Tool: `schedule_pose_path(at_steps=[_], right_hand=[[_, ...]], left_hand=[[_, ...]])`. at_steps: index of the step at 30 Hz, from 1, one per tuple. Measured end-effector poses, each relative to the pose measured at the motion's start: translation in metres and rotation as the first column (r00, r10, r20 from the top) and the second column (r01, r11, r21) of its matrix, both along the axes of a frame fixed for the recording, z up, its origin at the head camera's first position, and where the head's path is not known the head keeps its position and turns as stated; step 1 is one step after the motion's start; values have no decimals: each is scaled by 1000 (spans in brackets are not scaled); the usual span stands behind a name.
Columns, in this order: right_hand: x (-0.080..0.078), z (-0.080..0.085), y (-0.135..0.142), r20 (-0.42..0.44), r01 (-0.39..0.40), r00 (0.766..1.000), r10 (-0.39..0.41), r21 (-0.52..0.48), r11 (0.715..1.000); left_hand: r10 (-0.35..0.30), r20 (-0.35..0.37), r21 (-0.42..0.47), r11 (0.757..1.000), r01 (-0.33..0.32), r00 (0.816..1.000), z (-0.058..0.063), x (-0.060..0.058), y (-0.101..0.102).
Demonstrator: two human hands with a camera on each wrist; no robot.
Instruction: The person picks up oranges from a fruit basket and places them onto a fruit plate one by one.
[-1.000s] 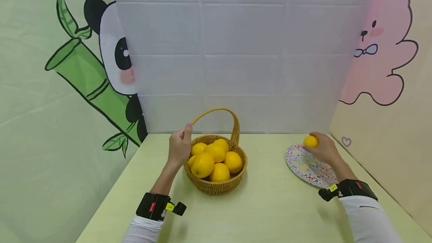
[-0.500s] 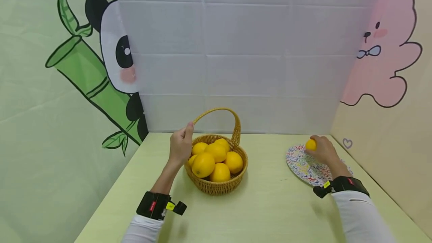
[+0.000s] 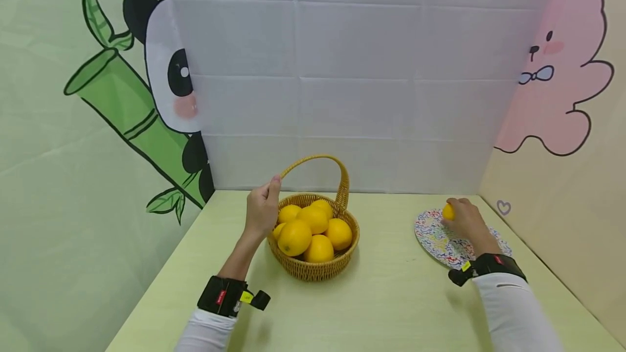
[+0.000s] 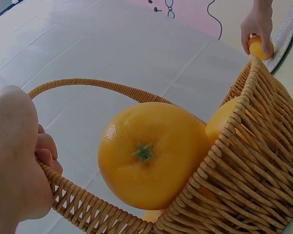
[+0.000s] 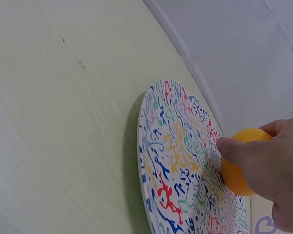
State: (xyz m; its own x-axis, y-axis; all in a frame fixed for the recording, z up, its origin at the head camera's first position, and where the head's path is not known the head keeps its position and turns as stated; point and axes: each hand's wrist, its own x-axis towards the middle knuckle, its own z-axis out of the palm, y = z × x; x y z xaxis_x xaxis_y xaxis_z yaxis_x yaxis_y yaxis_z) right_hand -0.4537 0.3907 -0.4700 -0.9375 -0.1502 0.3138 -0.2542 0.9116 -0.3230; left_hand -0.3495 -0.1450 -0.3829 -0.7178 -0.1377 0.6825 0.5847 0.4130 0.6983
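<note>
My left hand [image 3: 262,208] grips the arched handle [image 3: 343,183] of a woven wicker basket [image 3: 313,271]. Several oranges [image 3: 295,238] fill the basket; in the left wrist view one large orange [image 4: 151,156] shows its green stem star. Over at the right, my right hand [image 3: 468,219] holds a single orange [image 3: 448,211] between thumb and fingers. That orange is right at the surface of a round plate [image 3: 435,238] patterned in red, blue, green and yellow squiggles. In the right wrist view the held orange [image 5: 239,170] overlaps the plate's far part, partly covered by the hand.
A pale yellow-green table [image 3: 381,287] carries the basket and the plate. Behind it stands a grey-white creased backdrop [image 3: 352,102]. A green side wall [image 3: 58,194] with a panda drawing is on the left, a cream wall [image 3: 562,205] with a pink rabbit on the right.
My right hand has lowered the orange onto or close over the plate, its wrist shifting a little leftward. The left hand keeps its grip on the basket handle, unmoved.
</note>
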Motion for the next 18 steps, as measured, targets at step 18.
schedule_pose_path(at_steps=[18], right_hand=[[11,3,-12,27,-61,998,59,80,995]], left_hand=[[4,8,1,1000,-4,1000,2,3,1]])
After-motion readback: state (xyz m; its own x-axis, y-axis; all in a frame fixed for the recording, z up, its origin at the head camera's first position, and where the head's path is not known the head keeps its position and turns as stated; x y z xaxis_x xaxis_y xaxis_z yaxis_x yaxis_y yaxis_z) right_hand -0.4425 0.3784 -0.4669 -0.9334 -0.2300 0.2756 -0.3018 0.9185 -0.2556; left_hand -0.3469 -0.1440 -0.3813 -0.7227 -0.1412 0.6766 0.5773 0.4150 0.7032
